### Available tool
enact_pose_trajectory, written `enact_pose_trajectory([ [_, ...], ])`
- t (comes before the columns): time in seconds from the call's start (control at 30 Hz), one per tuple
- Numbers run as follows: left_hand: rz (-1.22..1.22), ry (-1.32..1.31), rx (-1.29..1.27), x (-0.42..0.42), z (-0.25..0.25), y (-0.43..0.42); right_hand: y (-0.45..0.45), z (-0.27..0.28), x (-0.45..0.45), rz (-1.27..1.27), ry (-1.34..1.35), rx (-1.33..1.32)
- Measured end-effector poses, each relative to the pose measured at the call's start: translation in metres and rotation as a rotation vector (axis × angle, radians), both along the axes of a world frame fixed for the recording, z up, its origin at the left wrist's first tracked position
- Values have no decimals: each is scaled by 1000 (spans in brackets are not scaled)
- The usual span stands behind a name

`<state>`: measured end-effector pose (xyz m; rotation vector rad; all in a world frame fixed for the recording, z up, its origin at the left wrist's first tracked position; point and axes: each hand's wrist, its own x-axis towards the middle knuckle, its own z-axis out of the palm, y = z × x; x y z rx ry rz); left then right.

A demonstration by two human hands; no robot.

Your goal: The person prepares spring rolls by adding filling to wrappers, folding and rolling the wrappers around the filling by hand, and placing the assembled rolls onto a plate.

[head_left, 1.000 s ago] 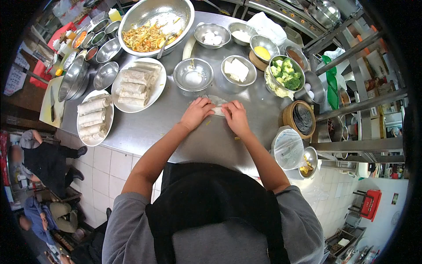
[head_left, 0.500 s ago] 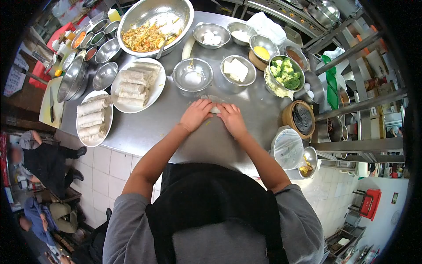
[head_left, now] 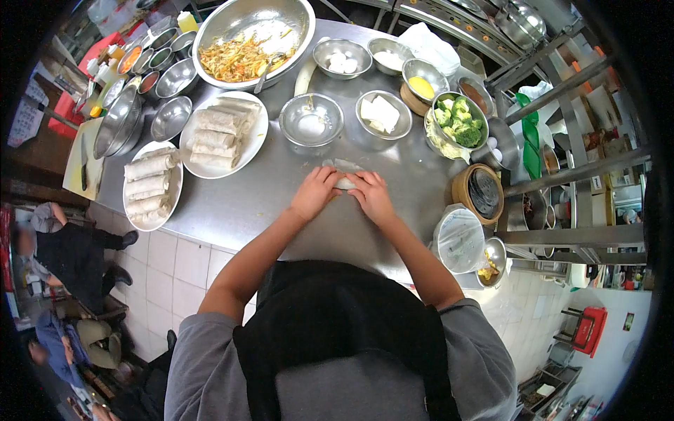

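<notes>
My left hand [head_left: 315, 192] and my right hand [head_left: 371, 194] press from both sides on a pale wrapper roll [head_left: 345, 183] on the steel table [head_left: 337, 235]. The fingers of both hands are bent over it and partly hide it. A thin flap of wrapper shows beyond the fingertips. Just past the hands stands a nearly empty metal bowl [head_left: 311, 120]. To the left, finished-looking rolls [head_left: 215, 137] lie on an oval white plate [head_left: 260, 133], and more rolls [head_left: 148, 186] lie on a second plate [head_left: 178, 184].
A large bowl [head_left: 303, 31] holds shredded filling with a spoon. Bowls with white blocks [head_left: 380, 114], yellow liquid [head_left: 421, 87] and broccoli [head_left: 460, 123] stand at the back right, near a bamboo steamer [head_left: 460, 189]. A knife [head_left: 83, 168] lies far left. Two people are at lower left.
My right hand has moved left, closer to my left hand, over the wrapper roll. Both hands have shifted slightly down in the view since half a second ago.
</notes>
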<state>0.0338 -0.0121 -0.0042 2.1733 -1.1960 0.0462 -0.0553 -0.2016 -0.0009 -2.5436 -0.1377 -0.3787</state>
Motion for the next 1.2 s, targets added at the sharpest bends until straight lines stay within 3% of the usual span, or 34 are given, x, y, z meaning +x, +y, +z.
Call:
enact_pose_trajectory([
  [0.23, 100, 10, -32, -17, 1, -4, 8, 52, 74, -26, -93, -94],
  [0.4, 104, -97, 1, -21, -1, -2, 40, 42, 162, -39, 155, -312],
  [0.53, 102, -165, 44, -24, -11, 1, 53, 46, 178, -20, 363, -390],
  [0.73, 134, -196, 76, -30, -18, -4, 6, 48, 160, 147, 318, 414],
  [0.83, 122, -224, 95, -30, -19, -3, -15, 38, 108, 350, 361, 182],
  [0.93, 135, -244, 56, -33, -12, -4, -14, 36, 59, 243, 316, -297],
  [1.03, 120, -224, 69, -34, -10, -2, -28, 55, 55, 261, 320, -611],
  [1.2, 107, -204, 92, -34, -10, -2, -19, 39, 70, 357, 250, -556],
])
